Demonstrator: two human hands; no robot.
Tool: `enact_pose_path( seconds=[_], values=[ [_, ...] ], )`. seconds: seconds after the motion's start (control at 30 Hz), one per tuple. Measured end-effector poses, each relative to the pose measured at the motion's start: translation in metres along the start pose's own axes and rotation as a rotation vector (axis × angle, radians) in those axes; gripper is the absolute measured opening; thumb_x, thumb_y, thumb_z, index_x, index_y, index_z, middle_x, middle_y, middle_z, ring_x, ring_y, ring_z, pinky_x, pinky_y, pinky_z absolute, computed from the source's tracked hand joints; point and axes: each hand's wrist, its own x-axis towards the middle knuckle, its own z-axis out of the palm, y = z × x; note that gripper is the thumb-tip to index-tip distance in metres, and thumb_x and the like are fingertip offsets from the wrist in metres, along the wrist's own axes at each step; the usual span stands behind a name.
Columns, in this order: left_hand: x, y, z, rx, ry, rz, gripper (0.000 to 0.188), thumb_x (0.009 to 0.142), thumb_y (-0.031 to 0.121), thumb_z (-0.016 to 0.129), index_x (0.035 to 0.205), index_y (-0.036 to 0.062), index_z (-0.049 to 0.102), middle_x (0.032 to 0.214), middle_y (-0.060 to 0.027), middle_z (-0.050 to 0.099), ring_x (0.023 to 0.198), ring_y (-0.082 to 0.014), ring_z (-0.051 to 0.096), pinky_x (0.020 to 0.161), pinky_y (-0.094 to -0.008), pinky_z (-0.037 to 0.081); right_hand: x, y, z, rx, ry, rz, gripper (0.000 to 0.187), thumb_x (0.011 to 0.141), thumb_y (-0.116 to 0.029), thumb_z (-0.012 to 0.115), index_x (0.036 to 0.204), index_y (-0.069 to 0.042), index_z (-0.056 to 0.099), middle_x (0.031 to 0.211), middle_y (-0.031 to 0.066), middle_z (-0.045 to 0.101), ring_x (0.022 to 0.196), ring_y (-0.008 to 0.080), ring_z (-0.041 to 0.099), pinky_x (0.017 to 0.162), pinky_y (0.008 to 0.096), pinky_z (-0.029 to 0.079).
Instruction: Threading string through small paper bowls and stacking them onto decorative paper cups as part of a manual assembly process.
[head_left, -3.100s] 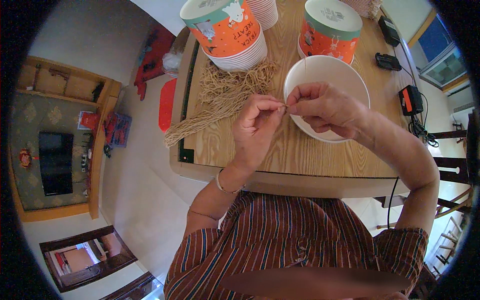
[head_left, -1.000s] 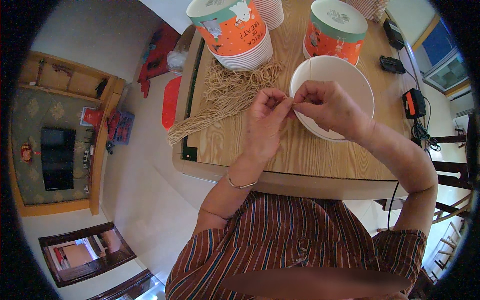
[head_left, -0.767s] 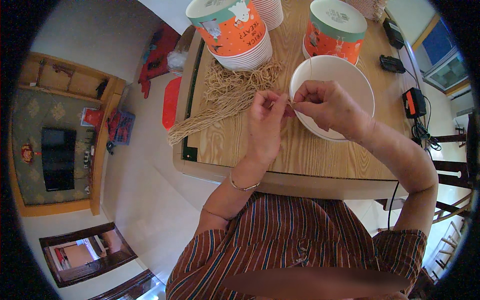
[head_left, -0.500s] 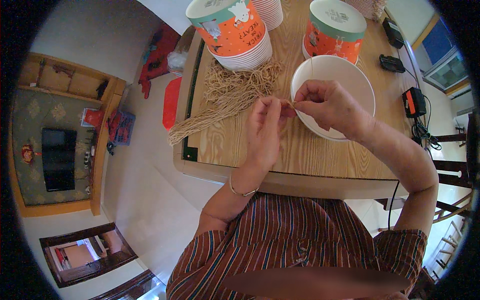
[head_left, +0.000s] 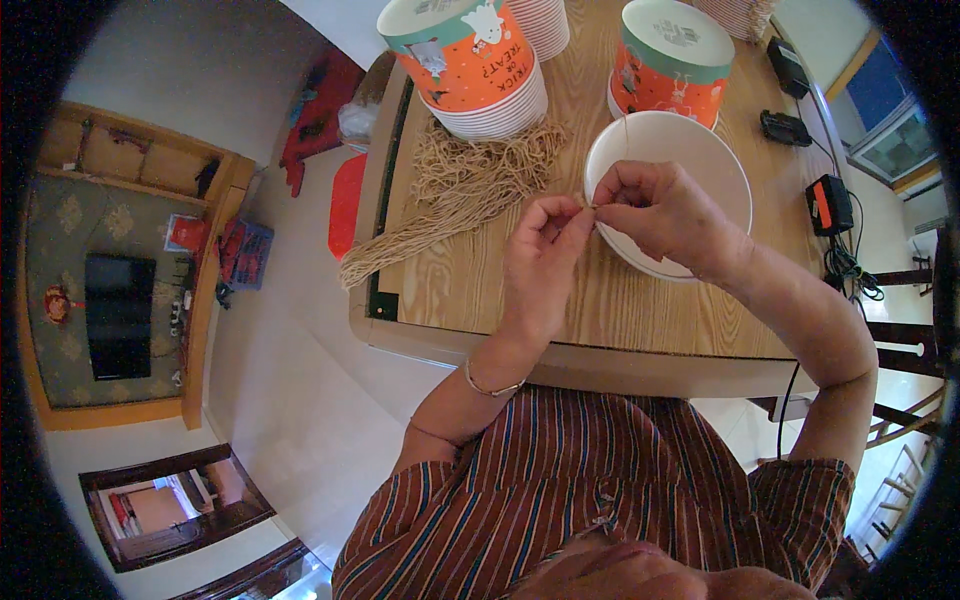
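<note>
My left hand and my right hand meet at the left rim of a white paper bucket, both with fingertips pinched together. A thin tan cord runs from the bucket's far rim down to my right fingers. The short piece between the two hands is mostly hidden by fingertips, and I cannot make out its shape. The bucket's mouth faces up. Left of it, a loose bundle of tan cords lies on the wooden table, its straight end reaching toward the left edge.
Behind the cords stands a stack of upturned orange and green paper buckets; a second orange bucket stack is behind the white one. Black chargers and an orange-black device with cables line the right edge. A red stool is left.
My left hand has shifted slightly right, and its thumb and fingers now press together nearer my right fingertips. My right hand stays nearly in place at the bucket's rim.
</note>
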Motion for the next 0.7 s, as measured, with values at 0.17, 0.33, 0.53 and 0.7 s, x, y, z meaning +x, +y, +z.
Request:
enact_pose_path(
  seconds=[0.17,0.33,0.53,0.7],
  values=[
    [0.005,-0.005,-0.002,-0.200,-0.037,-0.024,0.009,0.092,0.005,0.062,0.100,0.0029,0.060,0.095,-0.0003,0.060,0.087,-0.0079,0.057,0.082,-0.0226,0.047,0.004,0.012,0.000,-0.076,0.012,-0.208,0.005,0.089,-0.009,0.063,0.090,-0.004,0.061,0.069,-0.0057,0.054,0.062,-0.0002,0.046,0.051,0.0181,0.037],
    [0.003,0.000,0.000,-0.253,-0.035,-0.049,0.008,0.092,0.005,0.061,0.100,0.0028,0.061,0.094,-0.0012,0.062,0.087,-0.0092,0.058,0.082,-0.0238,0.048,0.000,0.013,0.000,-0.158,0.028,-0.269,0.005,0.088,-0.006,0.063,0.090,-0.003,0.059,0.071,-0.0057,0.054,0.068,0.0000,0.047,0.058,0.0189,0.040],
    [0.004,0.002,-0.001,-0.249,-0.025,-0.055,0.006,0.093,0.004,0.060,0.099,0.0028,0.062,0.095,-0.0008,0.062,0.087,-0.0088,0.058,0.082,-0.0233,0.048,-0.008,0.007,0.003,-0.225,0.051,-0.296,0.004,0.088,-0.004,0.061,0.089,-0.003,0.057,0.071,-0.0056,0.050,0.066,0.0006,0.043,0.057,0.0201,0.038],
    [0.011,-0.003,-0.003,-0.064,-0.046,0.118,0.007,0.092,0.001,0.061,0.098,0.0024,0.063,0.098,0.0006,0.059,0.087,-0.0073,0.057,0.082,-0.0221,0.047,-0.009,0.004,0.004,-0.263,0.059,-0.302,0.004,0.088,-0.003,0.061,0.090,-0.002,0.057,0.070,-0.0046,0.049,0.065,0.0013,0.042,0.056,0.0208,0.038]
  ],
)
